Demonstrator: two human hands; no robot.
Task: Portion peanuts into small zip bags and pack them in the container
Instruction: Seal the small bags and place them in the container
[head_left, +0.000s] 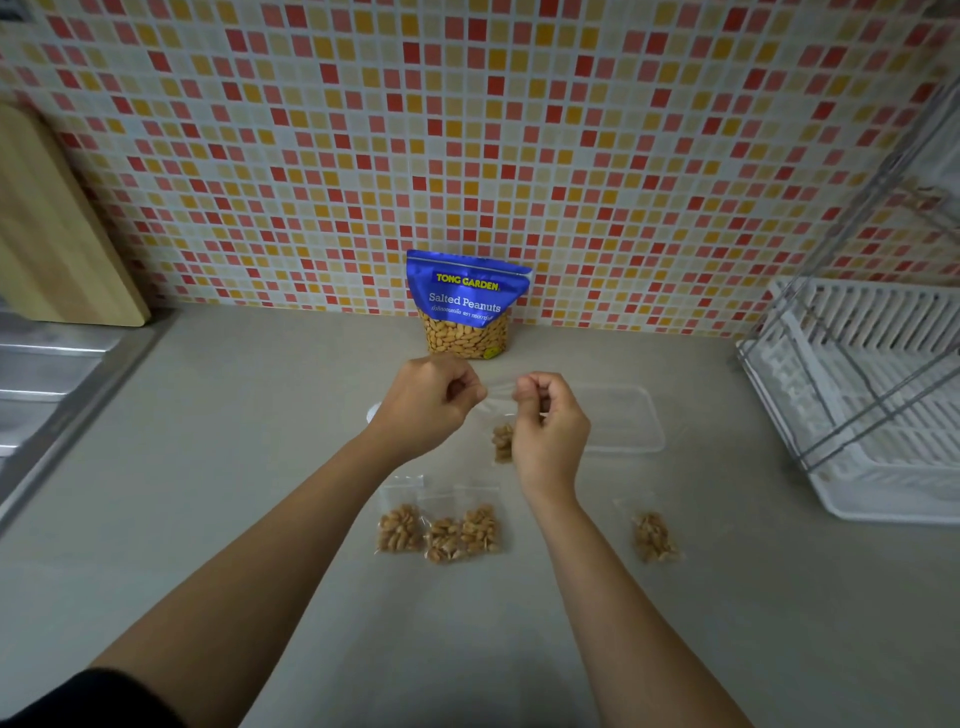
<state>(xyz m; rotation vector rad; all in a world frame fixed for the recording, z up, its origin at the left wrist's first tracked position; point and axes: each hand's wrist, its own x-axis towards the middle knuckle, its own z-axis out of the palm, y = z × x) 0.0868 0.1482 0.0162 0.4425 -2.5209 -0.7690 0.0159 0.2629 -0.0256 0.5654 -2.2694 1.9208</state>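
Note:
My left hand and my right hand pinch the top edge of a small clear zip bag between them, above the grey counter. Peanuts hang in its lower part, partly hidden by my right hand. Behind it stands a blue bag of salted peanuts against the tiled wall. A clear plastic container lies just right of my right hand. Three filled zip bags lie side by side below my hands. One more filled zip bag lies apart to the right.
A white dish rack with a wire frame fills the right side. A steel sink drainboard borders the counter on the left, with a wooden cutting board leaning on the wall above it. A small white object peeks out beside my left wrist.

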